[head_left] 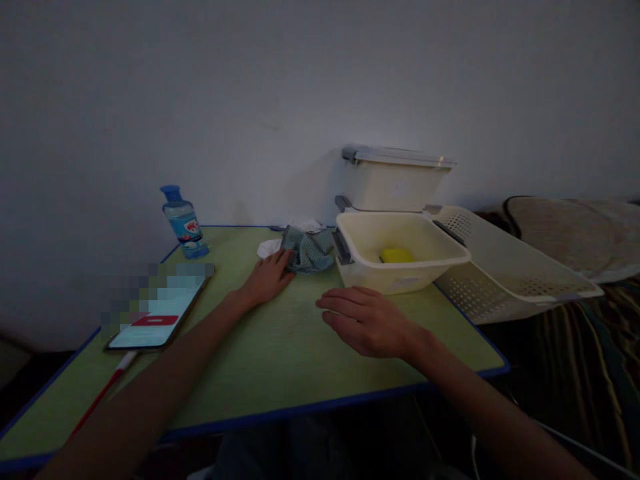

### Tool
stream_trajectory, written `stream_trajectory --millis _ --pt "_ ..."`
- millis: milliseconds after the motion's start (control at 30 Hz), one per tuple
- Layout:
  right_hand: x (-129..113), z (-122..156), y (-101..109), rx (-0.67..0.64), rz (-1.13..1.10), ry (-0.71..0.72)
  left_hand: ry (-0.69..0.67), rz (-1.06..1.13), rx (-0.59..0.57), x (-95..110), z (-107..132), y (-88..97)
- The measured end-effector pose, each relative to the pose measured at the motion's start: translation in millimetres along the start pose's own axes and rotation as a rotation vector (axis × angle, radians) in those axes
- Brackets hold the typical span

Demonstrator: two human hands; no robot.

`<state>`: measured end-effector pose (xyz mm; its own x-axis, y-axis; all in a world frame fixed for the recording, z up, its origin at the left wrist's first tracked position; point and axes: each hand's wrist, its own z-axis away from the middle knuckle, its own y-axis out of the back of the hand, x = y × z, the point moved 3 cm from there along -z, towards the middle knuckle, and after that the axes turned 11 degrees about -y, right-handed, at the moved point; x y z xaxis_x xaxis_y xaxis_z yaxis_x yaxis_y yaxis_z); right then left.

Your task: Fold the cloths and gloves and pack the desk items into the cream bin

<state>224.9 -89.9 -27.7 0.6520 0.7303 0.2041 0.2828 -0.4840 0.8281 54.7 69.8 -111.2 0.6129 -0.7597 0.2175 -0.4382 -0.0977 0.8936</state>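
My left hand lies low over the table with its fingers stretched out, their tips at the left edge of a crumpled grey-green cloth. A white crumpled piece, paper or fabric, sits just behind those fingers. Over the table's middle, my right hand is held palm down, fingers extended and holding nothing. It is nearest to an open cream plastic bin with grey handles. Inside that bin rests a yellow sponge.
On the left stand a blue bottle and a propped tablet or phone with a red cable. A lidded bin is behind the open one. Right of the table are a perforated basket and a cushion.
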Motion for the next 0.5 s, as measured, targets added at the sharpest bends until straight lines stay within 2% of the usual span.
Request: stream_trajectory --millis 67,133,200,333,500 --pt "0.3 -11.1 -23.0 -0.168 -0.036 -0.057 0.025 0.062 0.078 -4.6 0.5 4.6" --pt "6.1 -21.8 -47.8 -0.283 -0.086 -0.154 0.066 0.11 0.138 -11.1 2.0 8.9" --pt "14.9 -31.3 -71.6 -0.311 -0.128 -0.279 0.106 0.154 0.18 -18.7 4.1 12.6" --pt "27.8 -41.0 -109.1 -0.334 -0.182 -0.464 0.178 0.2 0.171 -32.9 6.5 17.1" --pt "36.4 -35.3 -119.6 -0.328 -0.208 -0.66 0.249 0.307 0.106 -36.5 4.9 22.8"
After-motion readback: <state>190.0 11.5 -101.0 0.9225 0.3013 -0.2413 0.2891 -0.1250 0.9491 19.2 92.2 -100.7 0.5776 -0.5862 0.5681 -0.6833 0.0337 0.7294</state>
